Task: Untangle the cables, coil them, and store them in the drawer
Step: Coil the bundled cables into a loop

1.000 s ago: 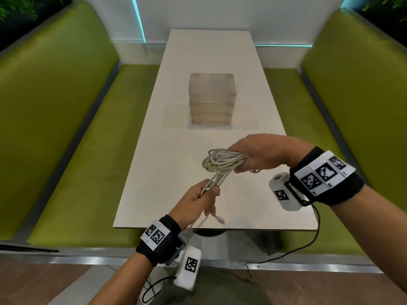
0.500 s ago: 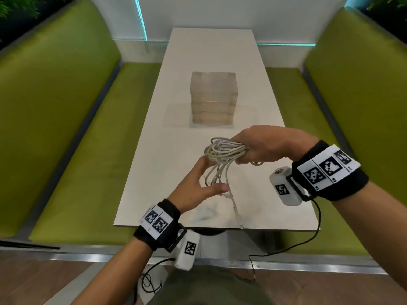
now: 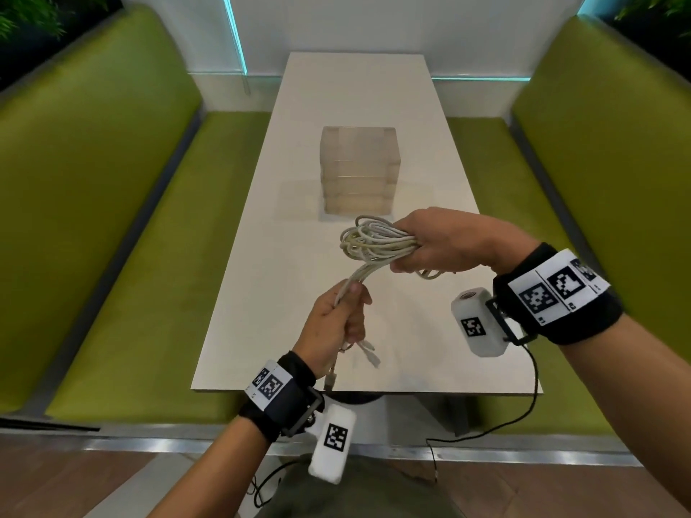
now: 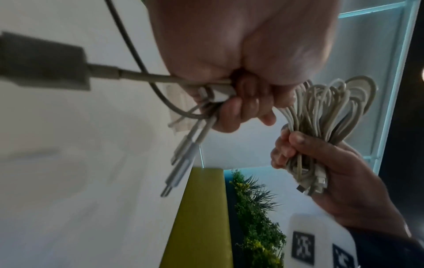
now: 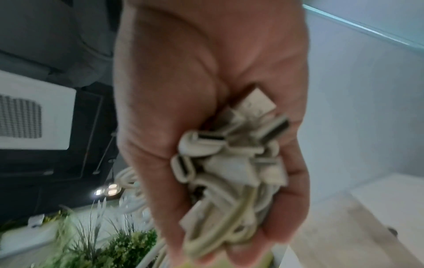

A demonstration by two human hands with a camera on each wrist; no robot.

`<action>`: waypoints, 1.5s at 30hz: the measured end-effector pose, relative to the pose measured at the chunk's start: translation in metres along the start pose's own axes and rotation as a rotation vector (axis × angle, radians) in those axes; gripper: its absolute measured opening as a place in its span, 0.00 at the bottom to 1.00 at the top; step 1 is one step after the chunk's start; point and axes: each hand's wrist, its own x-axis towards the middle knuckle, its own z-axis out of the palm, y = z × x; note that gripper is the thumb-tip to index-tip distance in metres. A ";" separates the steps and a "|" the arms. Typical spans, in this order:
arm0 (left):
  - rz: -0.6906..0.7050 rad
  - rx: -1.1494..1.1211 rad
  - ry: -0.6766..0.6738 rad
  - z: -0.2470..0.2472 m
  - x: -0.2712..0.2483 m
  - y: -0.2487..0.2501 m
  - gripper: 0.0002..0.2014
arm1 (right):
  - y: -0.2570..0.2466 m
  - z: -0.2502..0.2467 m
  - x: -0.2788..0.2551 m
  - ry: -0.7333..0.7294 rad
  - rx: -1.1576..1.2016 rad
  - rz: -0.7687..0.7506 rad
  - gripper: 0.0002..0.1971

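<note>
A bundle of white cables (image 3: pixel 374 243) (image 4: pixel 325 112) is held above the near half of the table. My right hand (image 3: pixel 445 243) (image 4: pixel 321 172) grips the looped bundle, with several plugs (image 5: pixel 229 148) packed in its palm. My left hand (image 3: pixel 336 319) (image 4: pixel 241 94), lower and nearer, grips the loose tails of the same cables. Their plug ends (image 3: pixel 368 353) (image 4: pixel 181 163) hang below the fist. The clear drawer unit (image 3: pixel 359 170) stands mid-table beyond the hands, its drawers closed.
The white table (image 3: pixel 261 293) runs away from me between two green benches (image 3: pixel 123 256) (image 3: pixel 583 181). A white wall with a lit strip (image 3: pixel 482 78) closes the far end. Black wrist-camera cords (image 3: pixel 531 401) hang below the table's near edge.
My left hand, open with spread fingers half a second ago, has closed round the cable tails lower down. My right hand still holds the coil at about the same height.
</note>
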 end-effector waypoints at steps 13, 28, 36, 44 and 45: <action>0.006 -0.040 0.140 0.002 0.001 0.007 0.21 | -0.003 0.081 0.009 0.273 0.531 0.210 0.08; -0.062 -0.264 0.298 0.005 0.000 0.006 0.32 | -0.027 0.120 0.011 0.255 0.410 0.191 0.35; -0.045 -0.204 0.112 -0.002 -0.004 0.007 0.42 | -0.016 0.124 0.015 0.187 0.573 0.156 0.24; 0.053 -0.146 0.169 -0.011 -0.004 0.005 0.41 | -0.021 0.125 0.013 0.145 0.408 0.049 0.17; 0.066 -0.168 0.181 -0.011 -0.004 0.006 0.38 | -0.021 0.122 0.013 0.116 0.392 0.040 0.16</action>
